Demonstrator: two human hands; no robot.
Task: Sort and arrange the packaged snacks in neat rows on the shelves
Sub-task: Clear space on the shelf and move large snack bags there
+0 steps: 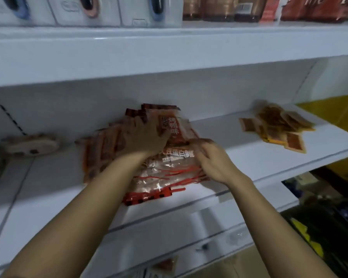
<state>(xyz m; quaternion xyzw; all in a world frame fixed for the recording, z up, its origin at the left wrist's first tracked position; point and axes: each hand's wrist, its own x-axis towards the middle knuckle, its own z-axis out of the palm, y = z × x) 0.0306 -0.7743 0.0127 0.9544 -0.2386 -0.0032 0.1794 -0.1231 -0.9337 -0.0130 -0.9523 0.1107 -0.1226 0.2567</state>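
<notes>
A pile of red and clear snack packets (165, 177) lies on the white middle shelf (259, 163), fanned out toward the back wall. My left hand (143, 137) lies over the upper part of the pile, its fingers spread across the packets. My right hand (211, 157) grips the right edge of the pile with curled fingers. To the left of my left arm more orange-red packets (100, 151) lean together. A separate heap of small brown and yellow packets (277, 127) sits at the right of the same shelf.
A pale blurred packet (32, 145) lies at the shelf's far left. The upper shelf carries white boxes (84, 11) and brown and red packages (269, 9). A lower shelf (169, 237) juts out beneath, and dark goods (329, 227) stand at the lower right.
</notes>
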